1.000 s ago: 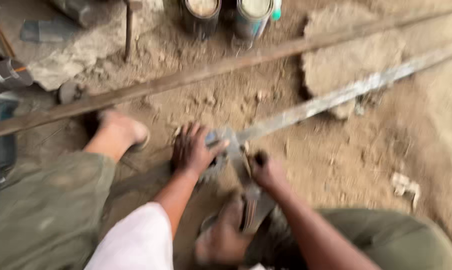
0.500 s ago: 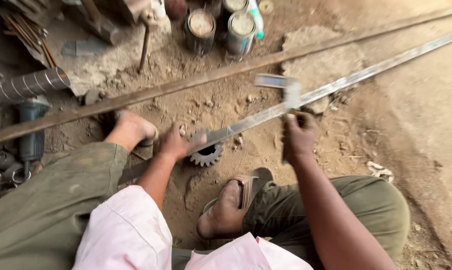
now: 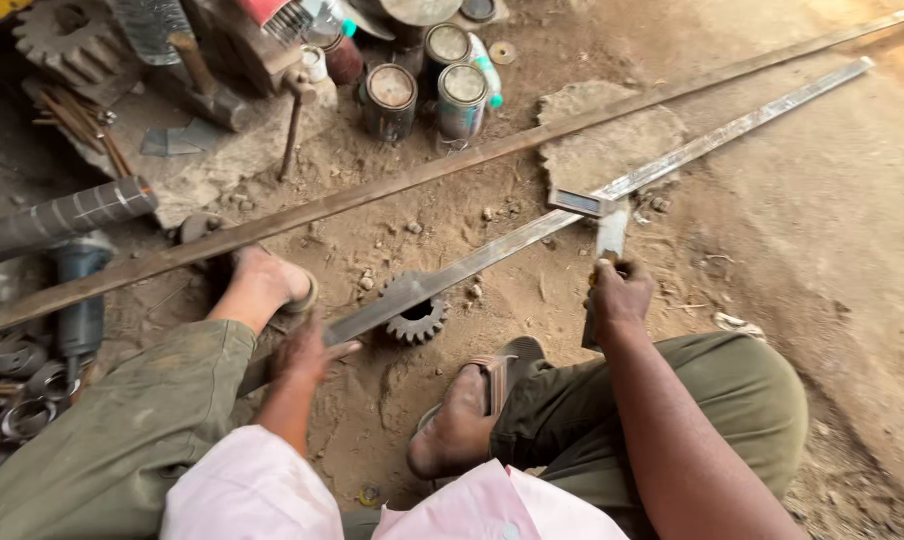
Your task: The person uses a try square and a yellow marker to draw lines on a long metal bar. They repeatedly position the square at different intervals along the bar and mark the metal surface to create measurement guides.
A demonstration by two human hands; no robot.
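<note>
A rough metalworking yard: dirt floor [image 3: 822, 260], long steel bars [image 3: 392, 185], worn gears [image 3: 415, 310], dented paint tins [image 3: 390, 98], an angle grinder [image 3: 77, 300] lying about.

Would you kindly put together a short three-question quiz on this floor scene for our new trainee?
1. True or false: the right hand holds the try square against the flat steel bar.
2. What does the bar rest on near the left hand? A) a brick B) a toothed gear C) a tin
3. Fill in: beyond the long angle bar stand round ___.

Key: 1 true; 2 B; 3 tins
</note>
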